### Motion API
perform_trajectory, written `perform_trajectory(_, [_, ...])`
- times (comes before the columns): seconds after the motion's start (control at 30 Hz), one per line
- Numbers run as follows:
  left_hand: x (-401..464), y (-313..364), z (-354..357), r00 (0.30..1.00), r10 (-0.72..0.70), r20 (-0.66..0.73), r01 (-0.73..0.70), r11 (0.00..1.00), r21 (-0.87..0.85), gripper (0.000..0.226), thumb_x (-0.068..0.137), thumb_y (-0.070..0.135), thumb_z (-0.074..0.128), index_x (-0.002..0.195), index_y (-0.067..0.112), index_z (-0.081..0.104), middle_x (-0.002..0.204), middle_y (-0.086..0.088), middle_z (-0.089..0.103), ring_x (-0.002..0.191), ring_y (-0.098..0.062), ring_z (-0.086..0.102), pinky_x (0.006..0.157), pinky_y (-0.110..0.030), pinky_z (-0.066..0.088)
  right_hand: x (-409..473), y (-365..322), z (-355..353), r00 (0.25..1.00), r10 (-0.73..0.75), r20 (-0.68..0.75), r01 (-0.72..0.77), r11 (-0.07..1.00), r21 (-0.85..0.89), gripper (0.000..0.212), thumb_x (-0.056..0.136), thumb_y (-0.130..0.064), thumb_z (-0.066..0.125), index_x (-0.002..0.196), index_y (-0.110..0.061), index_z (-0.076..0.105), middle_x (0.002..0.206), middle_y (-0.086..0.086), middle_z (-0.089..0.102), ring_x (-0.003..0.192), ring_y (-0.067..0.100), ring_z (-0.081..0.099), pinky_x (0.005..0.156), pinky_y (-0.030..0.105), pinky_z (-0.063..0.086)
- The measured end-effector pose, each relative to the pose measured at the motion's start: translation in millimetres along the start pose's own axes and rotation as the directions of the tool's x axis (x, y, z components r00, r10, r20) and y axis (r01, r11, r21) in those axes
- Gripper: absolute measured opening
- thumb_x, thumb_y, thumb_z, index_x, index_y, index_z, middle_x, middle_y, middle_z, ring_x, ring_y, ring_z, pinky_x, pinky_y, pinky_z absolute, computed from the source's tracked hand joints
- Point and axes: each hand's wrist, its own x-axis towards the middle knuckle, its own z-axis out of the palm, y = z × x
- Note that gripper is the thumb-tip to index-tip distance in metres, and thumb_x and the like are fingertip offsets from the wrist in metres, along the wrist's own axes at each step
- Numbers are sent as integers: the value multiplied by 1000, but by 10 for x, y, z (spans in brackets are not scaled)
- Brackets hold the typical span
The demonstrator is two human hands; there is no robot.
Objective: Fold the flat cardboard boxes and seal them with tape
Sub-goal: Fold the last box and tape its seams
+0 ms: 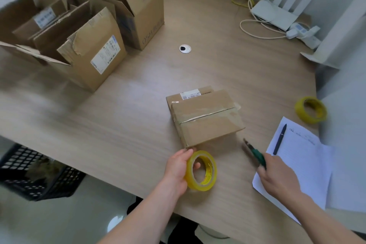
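Several open boxes [95, 45] crowd the far left of the counter [118, 125], flaps up and unsealed, so most of the sealing seems still ahead. Reaching across for one risks knocking over its neighbours, since they stand touching one another.

The small box [206, 117] sits near the middle front of the counter, its top seam already covered by clear tape. One end of that strip lifts loose at the right edge; left unpressed, it could peel back and open the seam.

The sheet of paper [309, 164] with a pen [279, 138] on it lies under the right hand [277, 172], and could be dragged or cut by accident.

The tape roll [202, 170] stands on edge just in front of the small box, the left hand [178, 166] curled around it with a finger through the core. Released carelessly, it may roll off the near edge. A second tape roll [310, 109] lies far right.

The right hand is closed on a green-handled cutter [255, 154], blurred, its tip aimed at the small box; a slip could slice the fresh tape.
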Motion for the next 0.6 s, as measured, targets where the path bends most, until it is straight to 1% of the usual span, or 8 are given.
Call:
perform_trajectory(0.03, [-5,18,2,1000,1,3,-1,1000,2,10,95,11,59,97,10,68,78,-10,68,50,-18,58,40,-16,41,-36,-40,-46,999,-13,-46,17,994,107,13,92,-16,43,83,-22,48,75,2,52,61,21,50,59,43,46])
perform_trajectory(0.1, [-7,50,6,1000,5,8,-5,1000,1,10,95,10,58,98,9,67,81,-10,67,50,-16,60,38,-16,40,-159,-168,-205,983,-96,-154,137,949,283,24,92,-15,43,81,-36,47,70,-4,52,62,18,50,53,37,40])
perform_trajectory(0.17, [8,69,9,1000,11,11,-11,1000,6,10,94,9,58,99,8,67,83,-11,67,54,-17,62,38,-16,41,-341,-363,-398,940,-264,-218,323,894,311,30,92,-20,50,102,-48,55,78,-17,58,72,8,54,57,29,44])
perform_trajectory(0.23, [20,82,9,1000,17,9,-17,1000,7,9,93,8,59,98,7,67,84,-11,67,62,-19,62,38,-15,42,-508,-568,-539,858,-444,-257,495,848,188,39,90,-20,62,123,-40,59,93,-22,63,77,4,57,60,29,49])
perform_trajectory(0.27, [25,85,9,1000,21,3,-21,1000,0,8,93,8,60,96,7,67,84,-12,66,65,-21,63,38,-15,43,-557,-652,-588,820,-513,-255,552,827,110,41,88,-20,67,125,-36,61,96,-20,64,75,6,59,56,30,50])
perform_trajectory(0.33, [35,85,10,999,34,-13,-34,999,-16,7,92,6,61,94,5,68,83,-13,66,68,-21,63,39,-15,44,-587,-825,-664,773,-604,-194,614,789,-9,39,89,-24,68,125,-35,63,91,-12,64,68,16,60,48,32,47])
perform_trajectory(0.5, [57,84,0,998,50,-22,-51,998,-35,11,90,-1,60,85,3,69,70,-13,68,57,-18,65,44,-19,47,-426,-1103,-655,797,-604,-9,596,789,-152,40,98,-48,36,137,-45,46,98,-7,56,81,19,58,57,32,43])
perform_trajectory(0.6, [70,88,1,998,47,-42,-49,998,-40,10,91,0,60,86,1,68,72,-15,68,59,-21,64,44,-20,47,-350,-1163,-611,802,-596,17,588,786,-188,39,98,-48,33,133,-40,48,95,-8,55,79,19,57,58,33,46])
